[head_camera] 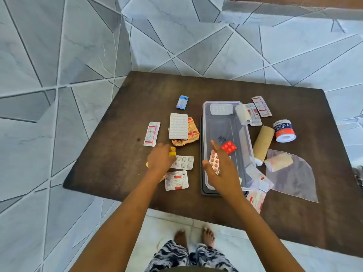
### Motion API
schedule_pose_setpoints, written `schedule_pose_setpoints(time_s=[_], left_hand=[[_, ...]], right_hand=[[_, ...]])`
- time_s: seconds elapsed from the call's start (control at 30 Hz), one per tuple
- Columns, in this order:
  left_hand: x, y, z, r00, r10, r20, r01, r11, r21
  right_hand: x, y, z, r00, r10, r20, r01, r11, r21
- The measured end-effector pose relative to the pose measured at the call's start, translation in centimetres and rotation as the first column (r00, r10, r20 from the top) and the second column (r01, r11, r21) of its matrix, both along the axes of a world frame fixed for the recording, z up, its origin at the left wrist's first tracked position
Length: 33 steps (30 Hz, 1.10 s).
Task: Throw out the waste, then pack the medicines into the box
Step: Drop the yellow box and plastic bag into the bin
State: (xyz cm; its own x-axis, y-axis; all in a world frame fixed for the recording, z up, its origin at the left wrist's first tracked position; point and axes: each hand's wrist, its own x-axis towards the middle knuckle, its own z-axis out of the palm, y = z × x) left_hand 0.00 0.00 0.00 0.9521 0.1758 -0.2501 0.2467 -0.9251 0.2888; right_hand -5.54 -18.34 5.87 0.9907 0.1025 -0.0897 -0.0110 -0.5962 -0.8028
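Over the box, the right hand pinches a light, stiff pink strip edgewise; the left hand, left of the box, seemingly grips a small yellow item.

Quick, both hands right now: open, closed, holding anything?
Left hand: closed around a small yellow item, beside the blister packs.
Right hand: over the clear box, holding a pink blister strip.

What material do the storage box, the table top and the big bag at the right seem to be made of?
Storage box: clear, glossy plastic, probably rigid; the strips inside and the table show through its walls. Table top: dark brown, matt, likely wood or laminate; the worn, streaky surface suggests it, but I cannot be sure. Big bag: thin transparent plastic film, slightly shiny, lying flat with creases.
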Motion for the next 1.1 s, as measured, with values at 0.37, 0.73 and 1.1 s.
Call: schedule_pose_setpoints(time_s=[0.37,0.73,1.1], left_hand=[[0.2,0.9,1.7,0.894,0.440,0.087,-0.311,0.746,-0.589],[2.3,-2.6,6.3,0.906,0.357,0.229,-0.168,0.798,-0.579],[2.9,-13.2,6.8,0.967,0.029,0.251,0.146,0.749,-0.647]], right_hand=[[1.1,-0.5,-0.6,1.000,0.018,-0.008,-0.019,1.000,-0.005],[0.3,-7.2,0.4,0.971,-0.234,0.038,0.234,0.972,0.007],[0.9,-16.1,-5.4,0.787,-0.599,-0.149,0.490,0.753,-0.439]])
